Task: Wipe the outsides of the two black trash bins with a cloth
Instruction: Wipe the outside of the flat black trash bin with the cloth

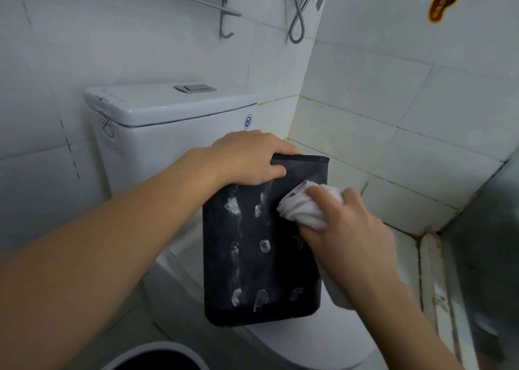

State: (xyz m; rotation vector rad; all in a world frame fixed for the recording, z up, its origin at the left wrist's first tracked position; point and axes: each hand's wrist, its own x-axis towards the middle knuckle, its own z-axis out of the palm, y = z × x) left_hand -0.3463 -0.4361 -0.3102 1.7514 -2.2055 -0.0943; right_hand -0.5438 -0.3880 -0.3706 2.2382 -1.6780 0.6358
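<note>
Head view: left hand (pixel 247 156) grips bin (pixel 261 257) rim; right hand (pixel 351 223) presses bunched cloth (pixel 303 207) against side.

The black bin (pixel 261 246) I hold looks like matt plastic, its side dulled by chalky white smears and blotches; the cloth (pixel 304 205) bunched in my right hand (pixel 348 229) is soft, pale, creased fabric. The toilet tank (pixel 168 125) behind is glossy white ceramic with a brushed metal flush button (pixel 195 88); the wall tiles (pixel 393 122) are smooth and glazed, their grout stained and rough; the shower hose (pixel 298 19) and towel rack (pixel 224 7) look like shiny metal.
</note>
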